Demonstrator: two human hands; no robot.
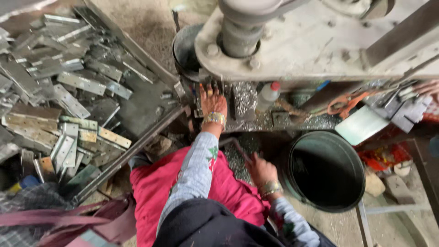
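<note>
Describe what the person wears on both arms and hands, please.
Both arms wear light blue-grey checked sleeves with small red and green patterns. The left hand has a wide, multicoloured beaded bangle at the wrist. The right hand has a gold-coloured bangle. No gloves.

soft, even daylight fills the head view, brightest on the pale machine base (320, 41) at the top and on the pile of metal plates (68, 91) at left, which carry dull glints but no harsh glare. shadow pools inside the dark bucket (327, 171) and under the machine's overhang, where the left hand (212, 103) sits dim. the wide lens bends straight lines near the edges, and the corners and right hand (260, 169) look slightly soft.
</note>
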